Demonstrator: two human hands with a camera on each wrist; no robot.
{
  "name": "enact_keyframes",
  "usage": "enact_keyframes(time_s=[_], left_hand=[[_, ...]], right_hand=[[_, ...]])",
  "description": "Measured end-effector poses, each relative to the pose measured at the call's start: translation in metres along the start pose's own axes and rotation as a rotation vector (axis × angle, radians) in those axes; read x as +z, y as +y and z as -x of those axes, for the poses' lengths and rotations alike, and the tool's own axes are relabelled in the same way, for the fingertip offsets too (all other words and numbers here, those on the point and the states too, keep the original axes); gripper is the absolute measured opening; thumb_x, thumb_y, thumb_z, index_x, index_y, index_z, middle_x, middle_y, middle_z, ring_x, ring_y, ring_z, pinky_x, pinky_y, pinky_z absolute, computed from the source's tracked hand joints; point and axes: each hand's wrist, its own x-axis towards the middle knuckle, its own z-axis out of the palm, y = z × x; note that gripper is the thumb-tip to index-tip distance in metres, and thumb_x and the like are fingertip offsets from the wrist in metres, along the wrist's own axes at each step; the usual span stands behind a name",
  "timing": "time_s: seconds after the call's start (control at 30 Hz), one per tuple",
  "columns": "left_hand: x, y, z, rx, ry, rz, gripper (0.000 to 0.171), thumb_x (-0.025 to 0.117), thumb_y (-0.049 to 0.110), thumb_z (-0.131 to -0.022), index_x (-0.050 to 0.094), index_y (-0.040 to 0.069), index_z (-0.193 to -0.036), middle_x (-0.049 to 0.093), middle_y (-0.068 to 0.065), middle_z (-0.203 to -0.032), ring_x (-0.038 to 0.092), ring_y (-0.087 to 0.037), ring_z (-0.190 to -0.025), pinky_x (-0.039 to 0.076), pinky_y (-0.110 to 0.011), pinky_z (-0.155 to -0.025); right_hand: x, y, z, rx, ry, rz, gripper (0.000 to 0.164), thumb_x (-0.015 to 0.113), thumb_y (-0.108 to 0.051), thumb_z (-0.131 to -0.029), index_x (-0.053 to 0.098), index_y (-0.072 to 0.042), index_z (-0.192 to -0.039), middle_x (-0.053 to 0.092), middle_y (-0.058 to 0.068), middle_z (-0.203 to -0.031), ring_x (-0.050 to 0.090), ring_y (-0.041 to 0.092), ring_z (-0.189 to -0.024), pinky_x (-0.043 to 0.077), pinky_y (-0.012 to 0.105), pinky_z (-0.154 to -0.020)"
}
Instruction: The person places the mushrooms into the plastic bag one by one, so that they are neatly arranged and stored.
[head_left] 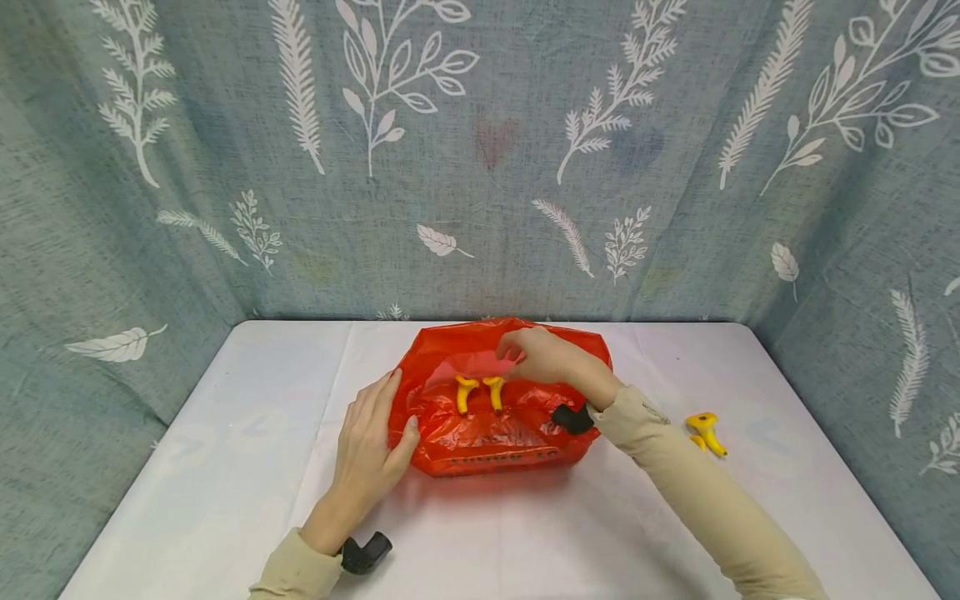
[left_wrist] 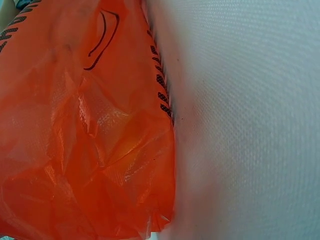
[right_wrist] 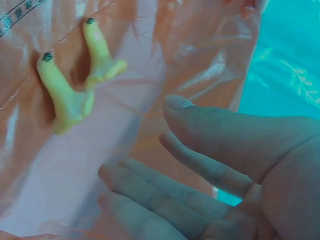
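A red plastic bag (head_left: 487, 437) lies on the white table with its mouth spread wide. Inside it are two small yellow, banana-like pieces (head_left: 466, 393) (right_wrist: 65, 97) with flared ends and dark tips. My left hand (head_left: 369, 437) rests along the bag's left edge, fingers nearly straight and thumb apart at the near side. Over the bag's mouth, my right hand (head_left: 551, 358) has loosely bent fingers with nothing between them, just right of the yellow pieces. The left wrist view shows the bag's crumpled side (left_wrist: 95, 150) but not the left hand's fingers.
Right of the bag, a yellow piece (head_left: 708, 435) with a flared end lies on the table (head_left: 247, 467), a smaller yellow bit beside it. A blue-grey curtain (head_left: 480, 208) with white leaf prints surrounds the back and sides.
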Motion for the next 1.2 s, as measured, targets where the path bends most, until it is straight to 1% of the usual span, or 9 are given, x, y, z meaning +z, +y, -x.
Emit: enact_keyframes(time_s=[0.2, 0.3, 0.37, 0.47, 0.6, 0.7, 0.83, 1.07, 1.2], left_hand=[[0.000, -0.001, 0.000, 0.003, 0.007, 0.000, 0.060, 0.053, 0.024, -0.087, 0.051, -0.005, -0.139, 0.057, -0.021, -0.131, 0.053, -0.036, -0.116, 0.040, -0.047, -0.093], [0.000, -0.001, 0.000, 0.004, 0.009, -0.002, 0.060, 0.053, 0.023, -0.086, 0.051, -0.006, -0.139, 0.057, -0.021, -0.131, 0.053, -0.036, -0.116, 0.040, -0.047, -0.093], [0.000, -0.001, 0.001, 0.002, 0.007, -0.001, 0.060, 0.053, 0.023, -0.086, 0.051, -0.006, -0.139, 0.057, -0.021, -0.132, 0.053, -0.036, -0.117, 0.040, -0.047, -0.093], [0.000, -0.001, 0.000, -0.002, 0.002, 0.000, 0.060, 0.053, 0.023, -0.087, 0.051, -0.006, -0.139, 0.057, -0.021, -0.132, 0.053, -0.036, -0.117, 0.040, -0.047, -0.093], [0.000, -0.001, 0.000, -0.002, 0.001, 0.001, 0.060, 0.053, 0.024, -0.087, 0.051, -0.006, -0.139, 0.057, -0.021, -0.132, 0.053, -0.036, -0.116, 0.040, -0.048, -0.092], [0.000, -0.001, 0.000, 0.000, 0.000, 0.001, 0.060, 0.052, 0.025, -0.087, 0.051, -0.006, -0.139, 0.057, -0.021, -0.132, 0.053, -0.036, -0.116, 0.040, -0.048, -0.092], [0.000, -0.001, 0.000, 0.001, 0.000, -0.001, 0.060, 0.052, 0.025, -0.088, 0.051, -0.006, -0.139, 0.057, -0.021, -0.131, 0.053, -0.036, -0.116, 0.040, -0.047, -0.093], [0.000, -0.001, -0.001, 0.000, 0.002, -0.004, 0.060, 0.052, 0.025, -0.087, 0.051, -0.006, -0.139, 0.057, -0.021, -0.131, 0.053, -0.036, -0.116, 0.040, -0.046, -0.091], [-0.001, -0.002, -0.001, -0.003, -0.002, -0.007, 0.060, 0.052, 0.026, -0.088, 0.051, -0.006, -0.139, 0.057, -0.021, -0.132, 0.053, -0.036, -0.116, 0.040, -0.046, -0.092]], right_hand=[[-0.003, 0.000, 0.013, -0.071, 0.047, -0.014, 0.029, 0.067, -0.009, -0.092, 0.066, -0.001, -0.120, 0.065, 0.017, -0.122, 0.062, 0.034, -0.112, 0.051, 0.040, -0.093], [-0.005, 0.000, 0.020, -0.090, 0.078, -0.016, 0.025, 0.068, -0.011, -0.092, 0.068, -0.004, -0.116, 0.067, 0.013, -0.118, 0.063, 0.033, -0.110, 0.051, 0.040, -0.092], [-0.008, -0.001, 0.026, -0.105, 0.110, -0.017, 0.024, 0.071, -0.015, -0.091, 0.070, -0.006, -0.114, 0.069, 0.009, -0.114, 0.065, 0.030, -0.106, 0.052, 0.040, -0.090], [-0.013, -0.001, 0.037, -0.124, 0.169, -0.033, 0.021, 0.072, -0.014, -0.090, 0.071, -0.008, -0.110, 0.070, 0.005, -0.110, 0.066, 0.024, -0.100, 0.053, 0.038, -0.085], [-0.018, -0.001, 0.049, -0.170, 0.242, -0.066, 0.018, 0.070, -0.007, -0.089, 0.072, -0.007, -0.107, 0.072, 0.005, -0.105, 0.067, 0.021, -0.096, 0.054, 0.039, -0.083], [-0.020, 0.001, 0.058, -0.200, 0.282, -0.094, 0.016, 0.070, -0.006, -0.089, 0.072, -0.007, -0.105, 0.072, 0.004, -0.102, 0.068, 0.019, -0.095, 0.054, 0.039, -0.084], [-0.023, 0.007, 0.070, -0.219, 0.337, -0.132, 0.014, 0.070, -0.008, -0.090, 0.073, -0.009, -0.103, 0.072, 0.002, -0.100, 0.068, 0.016, -0.093, 0.054, 0.039, -0.084], [-0.030, 0.027, 0.090, -0.236, 0.448, -0.206, 0.011, 0.070, -0.011, -0.091, 0.075, -0.012, -0.101, 0.073, 0.002, -0.098, 0.069, 0.013, -0.091, 0.055, 0.039, -0.086], [-0.035, 0.040, 0.102, -0.214, 0.489, -0.274, 0.013, 0.068, -0.010, -0.093, 0.074, -0.009, -0.105, 0.073, 0.005, -0.102, 0.070, 0.015, -0.094, 0.055, 0.032, -0.085]])
